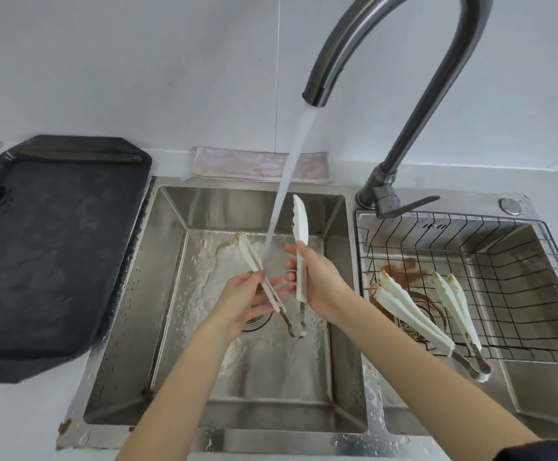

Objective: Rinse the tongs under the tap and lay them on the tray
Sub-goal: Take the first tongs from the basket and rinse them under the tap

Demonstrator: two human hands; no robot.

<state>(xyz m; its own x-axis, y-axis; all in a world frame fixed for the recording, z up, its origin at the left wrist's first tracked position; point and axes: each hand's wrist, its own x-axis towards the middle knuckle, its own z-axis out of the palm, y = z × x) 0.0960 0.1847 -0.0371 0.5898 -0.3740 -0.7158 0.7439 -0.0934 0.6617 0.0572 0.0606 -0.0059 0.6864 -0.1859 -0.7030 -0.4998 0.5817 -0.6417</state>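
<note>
A pair of white tongs [301, 224] with a metal hinge is held spread apart over the left sink basin [171, 294]. My left hand [241, 302] grips its left arm, whose tip carries a brown stain. My right hand [317, 281] grips its right arm, which points up. Water streams from the dark tap [317, 91] and falls between the two arms. The dark tray [54, 247] lies wet on the counter to the left of the sink, with nothing on it.
Two more stained white tongs [414, 314] [457, 311] lie in a wire basket [520, 271] in the right basin. A pink cloth [237, 166] lies behind the sink along the wall. The tap lever [410, 204] sticks out to the right.
</note>
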